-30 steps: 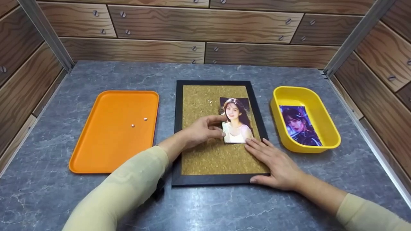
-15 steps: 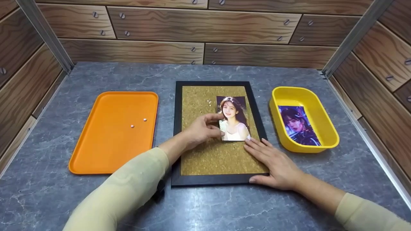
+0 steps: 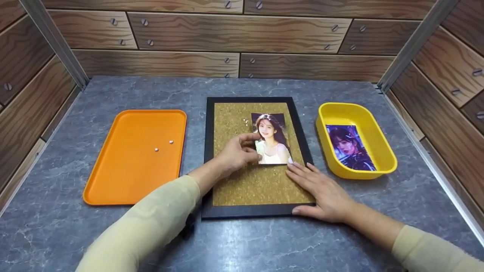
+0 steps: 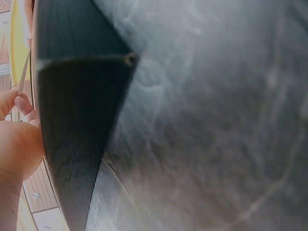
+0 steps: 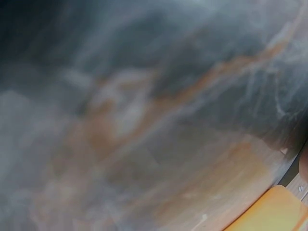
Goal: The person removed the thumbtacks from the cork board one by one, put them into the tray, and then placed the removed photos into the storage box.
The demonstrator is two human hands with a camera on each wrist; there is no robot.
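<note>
My left hand point(image 3: 236, 153) pinches the left edge of a photo print point(image 3: 273, 149) between thumb and fingers; in the left wrist view the print shows as a thin edge at the fingertips. The print, a portrait, lies over the right half of a cork board point(image 3: 249, 187) with a black frame point(image 3: 257, 211). My right hand point(image 3: 323, 194) rests with extended fingers across the frame's lower right side, fingertips right at the print's lower right corner, thumb on the bottom bar. Several tiny shiny pieces point(image 3: 245, 121) sit on the cork left of the print.
An orange tray point(image 3: 128, 170) with two small silvery balls or pin heads point(image 3: 171, 142) stands left of the frame. To the right, a yellow bin point(image 3: 378, 151) holds a second portrait print point(image 3: 348, 147). Wood-patterned walls point(image 3: 234, 32) enclose the grey marbled table point(image 3: 242, 245).
The photo print has slid slightly left and towards the board's far edge. Both hands keep nearly the same place on the board, and the head view has shifted a little.
</note>
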